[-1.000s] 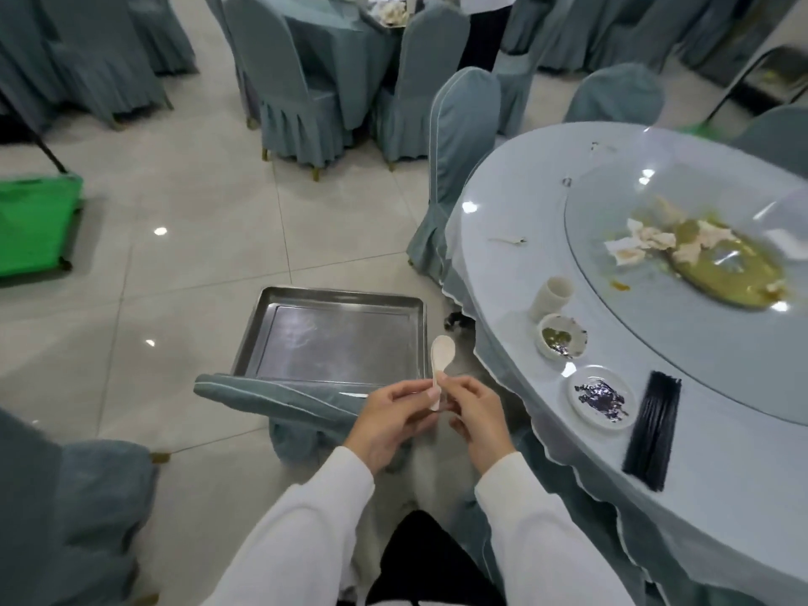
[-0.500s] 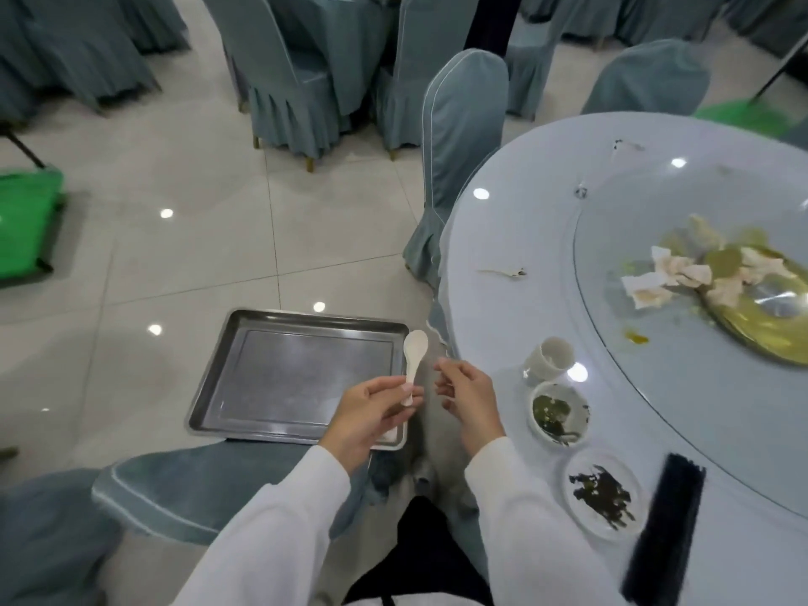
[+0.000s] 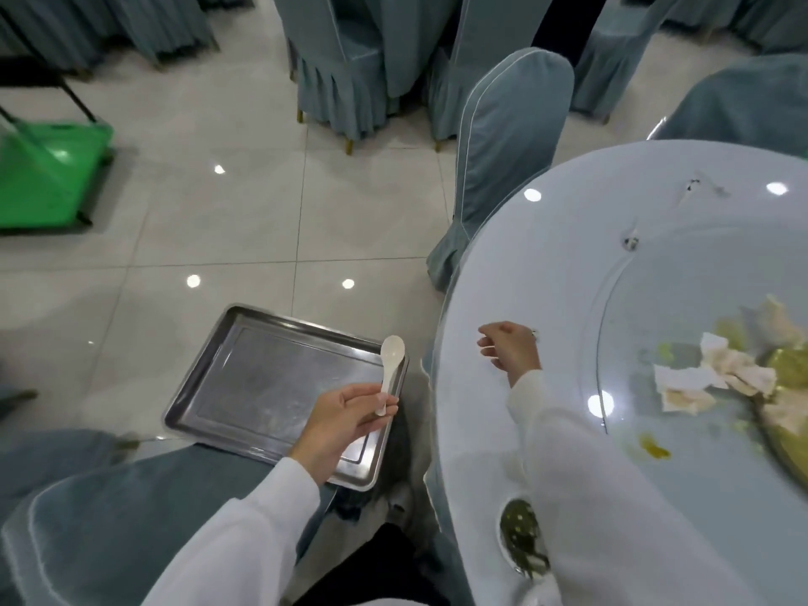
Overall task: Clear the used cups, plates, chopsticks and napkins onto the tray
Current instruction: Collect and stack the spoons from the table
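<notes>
My left hand (image 3: 345,413) grips the handle of a white spoon (image 3: 392,352), holding it above the right edge of the steel tray (image 3: 262,343). Nothing lies in the tray, which rests on a covered chair seat. Over the round table (image 3: 546,264), my right hand (image 3: 511,347) has its fingers curled down at a small scrap; whether it holds the scrap is unclear. A small dish with green leftovers (image 3: 520,535) peeks out from under my right sleeve. Crumpled napkins (image 3: 682,380) lie on the glass turntable (image 3: 699,264).
A yellow-green serving dish (image 3: 791,369) sits at the right edge of the turntable. A covered chair (image 3: 511,137) stands against the table's far left side, with more chairs behind it. A green cart (image 3: 43,181) is on the floor at far left.
My right hand let go of the spoon and reached right and forward over the table. My left hand kept the spoon and stayed over the tray. The view shifted down.
</notes>
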`<state>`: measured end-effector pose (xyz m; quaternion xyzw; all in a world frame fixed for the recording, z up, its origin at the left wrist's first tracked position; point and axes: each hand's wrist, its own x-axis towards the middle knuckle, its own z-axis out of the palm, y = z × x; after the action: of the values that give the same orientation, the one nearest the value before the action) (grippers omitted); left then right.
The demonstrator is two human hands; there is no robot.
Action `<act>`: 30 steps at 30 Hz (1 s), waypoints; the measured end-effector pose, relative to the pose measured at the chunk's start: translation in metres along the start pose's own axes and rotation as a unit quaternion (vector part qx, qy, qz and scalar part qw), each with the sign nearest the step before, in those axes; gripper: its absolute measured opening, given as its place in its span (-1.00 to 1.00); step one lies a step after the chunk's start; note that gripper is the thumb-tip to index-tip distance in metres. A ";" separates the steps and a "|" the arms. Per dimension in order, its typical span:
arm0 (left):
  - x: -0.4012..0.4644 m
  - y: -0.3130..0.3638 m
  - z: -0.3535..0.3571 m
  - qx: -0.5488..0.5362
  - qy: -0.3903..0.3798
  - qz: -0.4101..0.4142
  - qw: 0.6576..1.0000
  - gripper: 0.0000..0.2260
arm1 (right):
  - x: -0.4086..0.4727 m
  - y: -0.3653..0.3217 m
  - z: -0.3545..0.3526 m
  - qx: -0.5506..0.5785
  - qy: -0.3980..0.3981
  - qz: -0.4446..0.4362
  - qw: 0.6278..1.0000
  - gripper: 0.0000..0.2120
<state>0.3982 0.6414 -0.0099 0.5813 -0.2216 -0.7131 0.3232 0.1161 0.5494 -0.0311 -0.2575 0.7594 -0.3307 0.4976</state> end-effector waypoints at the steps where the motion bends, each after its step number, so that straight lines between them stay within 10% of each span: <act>1: 0.003 0.001 0.002 -0.007 0.006 -0.001 1.000 -0.78 | 0.014 -0.004 -0.004 -0.030 0.004 -0.004 1.000 -0.94; 19: 0.009 0.000 -0.014 -0.018 0.068 -0.021 0.997 -0.77 | 0.103 0.006 -0.017 -0.462 0.039 -0.066 0.884 -0.86; 30: -0.007 -0.001 -0.043 -0.018 0.056 -0.014 0.998 -0.84 | 0.053 -0.023 0.039 -0.278 -0.017 -0.113 0.954 -0.92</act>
<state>0.4402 0.6496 -0.0156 0.6174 -0.1817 -0.6880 0.3355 0.1340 0.4867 -0.0565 -0.4756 0.7787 -0.1562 0.3782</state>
